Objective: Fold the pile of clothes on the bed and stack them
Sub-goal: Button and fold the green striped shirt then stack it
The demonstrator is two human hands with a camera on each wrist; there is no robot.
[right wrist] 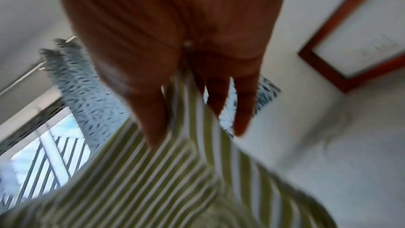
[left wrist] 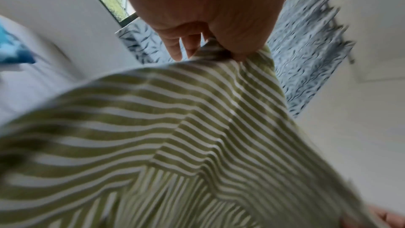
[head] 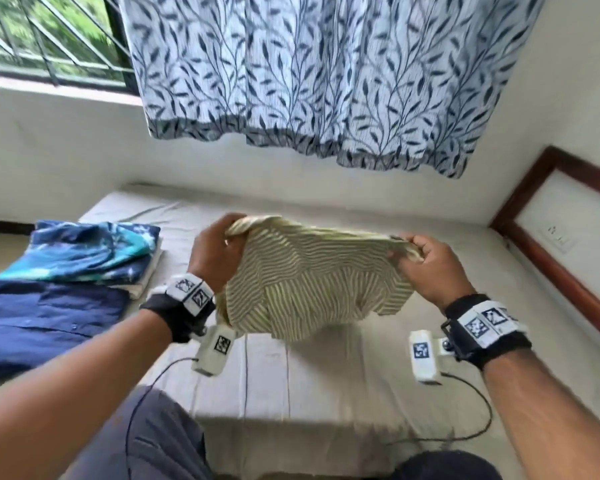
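Currently the striped garment (head: 312, 275) is held above the middle of the bed (head: 326, 375), one top corner pinched by the left hand (head: 219, 247), the other by the right hand (head: 430, 268). Were either pinch loosened, the cloth would likely drop and bunch.

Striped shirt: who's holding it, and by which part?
Both hands. The left hand grips one top corner of the green-and-white striped shirt, the right hand the other, so it hangs spread above the bed.

Left hand (left wrist: 203, 15) pinches green-striped shirt (left wrist: 175, 136) edge; leaf-print curtain (left wrist: 306, 49) behind, blurred.
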